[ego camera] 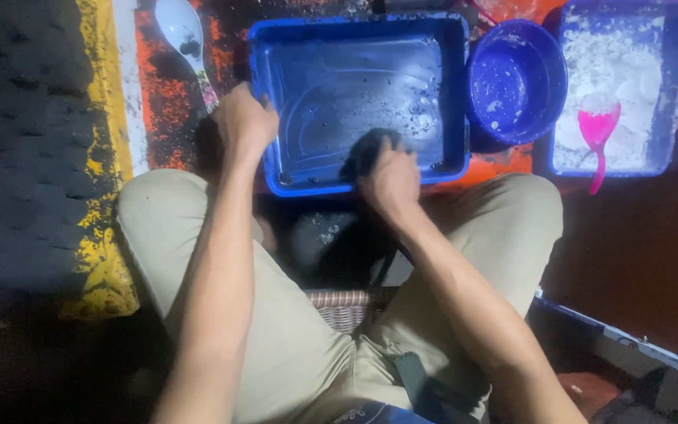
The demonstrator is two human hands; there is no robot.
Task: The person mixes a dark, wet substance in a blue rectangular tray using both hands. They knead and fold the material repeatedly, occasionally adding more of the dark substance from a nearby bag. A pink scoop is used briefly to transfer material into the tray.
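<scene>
The blue rectangular tray (359, 102) lies on the floor just in front of the person's knees, with wet dark specks on its bottom. Inside it, near the front edge, the right hand (390, 180) presses a dark cloth (370, 151) against the tray bottom — the fingers are closed over the cloth, holding it. The left hand (243, 122) grips the left rim of the tray, near its front-left corner, with fingers curled over the edge.

Just beside the right edge of the tray stands a round blue bowl (515, 78), touching or almost touching it. Further right is a 2nd blue tray (672, 86) filled with white material, and a pink spoon (598, 129) lies in it, its handle over the front rim. Behind the left hand, on the orange-stained floor, lies a white spoon (182, 31) — bowl side up, near the tray's back-left corner.
</scene>
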